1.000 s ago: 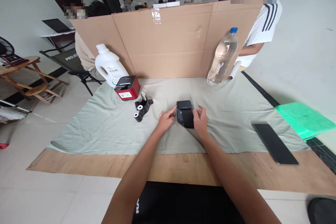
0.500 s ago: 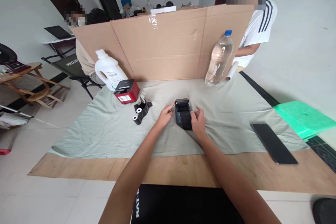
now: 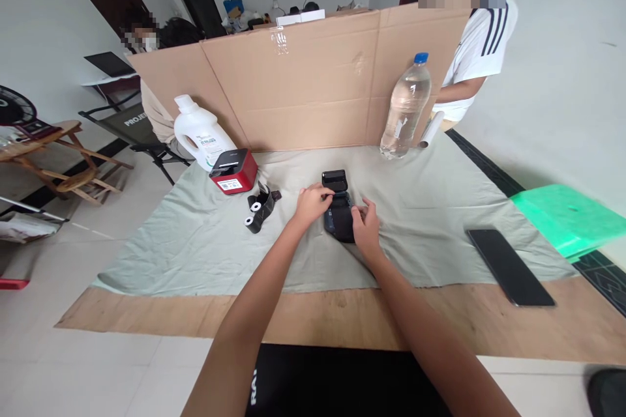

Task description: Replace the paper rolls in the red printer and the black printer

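Observation:
A small black device (image 3: 339,224), which looks like a portable printer, lies on the cloth with its lid (image 3: 334,180) swung up at the far end. My right hand (image 3: 366,227) grips its right side, thumb on the top edge. Over the upper left of the opening is my left hand (image 3: 313,203), its thumb and forefinger pinched together near the hinge. Whether anything is between those fingertips is too small to tell. Left of the device, two black rolls with white cores (image 3: 253,219) lie with a loose dark strip (image 3: 265,202).
A red and black box-shaped machine (image 3: 235,172) and a white jug (image 3: 203,137) stand at the back left. A water bottle (image 3: 405,107) stands before the cardboard screen (image 3: 303,91). A phone (image 3: 508,267) lies right, beyond it a green sheet (image 3: 570,218). Two people are behind the screen.
The device's lid has swung further up and back, showing more of the inside. My left hand has moved from the left edge up over the opening. My right hand keeps its hold.

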A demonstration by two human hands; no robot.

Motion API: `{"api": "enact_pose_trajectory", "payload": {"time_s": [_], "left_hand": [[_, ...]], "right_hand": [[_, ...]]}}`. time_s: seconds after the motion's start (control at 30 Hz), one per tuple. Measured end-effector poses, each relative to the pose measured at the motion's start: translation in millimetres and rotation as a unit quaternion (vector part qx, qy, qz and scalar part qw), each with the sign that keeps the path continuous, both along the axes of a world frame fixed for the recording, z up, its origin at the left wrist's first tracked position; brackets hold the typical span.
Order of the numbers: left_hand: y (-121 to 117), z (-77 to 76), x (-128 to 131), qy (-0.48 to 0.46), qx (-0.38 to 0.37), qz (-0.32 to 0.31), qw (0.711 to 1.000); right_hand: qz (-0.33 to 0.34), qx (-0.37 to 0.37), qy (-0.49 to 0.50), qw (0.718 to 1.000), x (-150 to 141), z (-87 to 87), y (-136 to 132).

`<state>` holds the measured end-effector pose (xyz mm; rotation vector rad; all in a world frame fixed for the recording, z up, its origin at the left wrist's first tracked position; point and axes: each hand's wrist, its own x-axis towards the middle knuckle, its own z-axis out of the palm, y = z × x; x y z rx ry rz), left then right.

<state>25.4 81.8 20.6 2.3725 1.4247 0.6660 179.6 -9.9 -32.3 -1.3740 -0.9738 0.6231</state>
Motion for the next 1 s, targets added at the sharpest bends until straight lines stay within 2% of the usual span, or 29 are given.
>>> {"api": "enact_pose_trajectory", "payload": {"time_s": [0.07, 0.13, 0.27, 0.37, 0.43, 0.53, 0.6, 0.7, 0.77, 0.83, 0.9, 1.0], "left_hand": [[6, 17.6, 12, 0.139, -0.014, -0.049, 0.989], [14, 30.1, 26, 0.215, -0.043, -0.081, 0.972], [23, 44.5, 43, 0.243, -0.061, -0.097, 0.963], [15, 54.7, 34, 0.232, -0.054, -0.099, 0.966], [3, 59.5, 14, 0.168, -0.039, -0.083, 0.982], [-19, 56.8, -32, -0.039, -0.01, -0.014, 0.999], [-34, 48.3, -71, -0.181, -0.007, 0.063, 0.981], [-56, 33.3, -134, -0.326, -0.012, 0.204, 0.923], [-69, 25.7, -173, -0.356, 0.021, 0.297, 0.886], [-82, 19.7, -206, -0.339, 0.054, 0.376, 0.86], [-94, 12.8, -231, -0.298, 0.063, 0.435, 0.848], [-106, -1.9, -255, -0.241, 0.031, 0.48, 0.843]], "right_hand": [[-0.003, -0.002, -0.002, 1.0, 1, -0.5, 1], [-0.007, -0.009, -0.004, 1.0, 2, -1.1, 2], [-0.015, -0.014, -0.016, 1.0, 4, -1.7, 3], [-0.018, -0.019, -0.013, 1.0, 4, -1.2, 4], [-0.019, -0.023, -0.012, 0.999, 4, -0.3, 3], [-0.015, -0.022, -0.006, 1.0, 4, 1.2, 2], [-0.01, -0.02, 0.002, 1.0, 3, 1.8, 2], [-0.01, -0.018, 0.008, 1.0, 3, 1.9, 2], [-0.009, -0.015, 0.009, 1.0, 2, 2.0, 2], [-0.009, -0.014, 0.012, 1.0, 2, 2.6, 3], [-0.011, -0.018, 0.014, 1.0, 1, 3.5, 2], [-0.01, -0.022, 0.013, 1.0, 1, 4.6, 1]]}}
